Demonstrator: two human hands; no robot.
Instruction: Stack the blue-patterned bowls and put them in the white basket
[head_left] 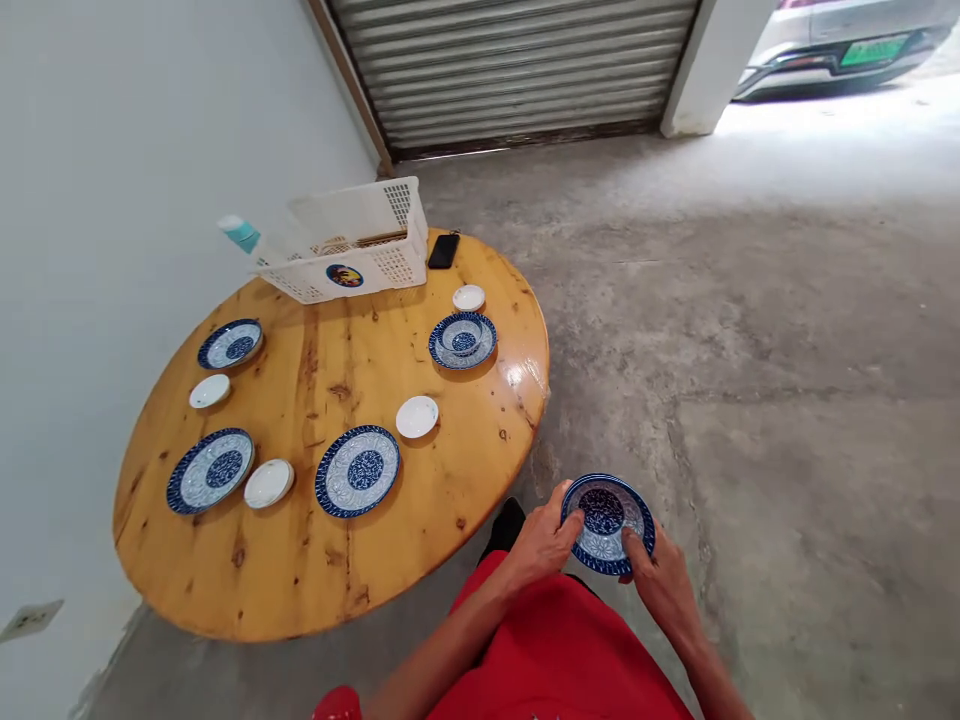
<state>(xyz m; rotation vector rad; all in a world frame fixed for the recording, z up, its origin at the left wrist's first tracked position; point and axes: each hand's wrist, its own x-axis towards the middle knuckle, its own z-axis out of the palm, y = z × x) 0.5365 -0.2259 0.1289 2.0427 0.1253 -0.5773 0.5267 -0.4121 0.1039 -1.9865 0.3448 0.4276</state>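
Off the near edge of the round wooden bench [330, 560], over the concrete floor [787, 400], we hold a blue patterned bowl [607, 522] between both hands. Our left hand [541, 545] cups its left rim with the thumb over the edge, and our right hand [660, 580] pinches the near right rim, thumb on top and fingers beneath, so the bowl sits level and steady between the two grips. On the bench, three blue plates [358, 470] lie around the edge, each with a small white saucer [417, 416] just beside it, like place settings; a fourth setting, at the far side, already has a bowl on its plate [463, 339]. A white plastic crate [349, 245] stands at the far side against the wall, out of the way, and a dark phone [443, 250] lies just beside it.
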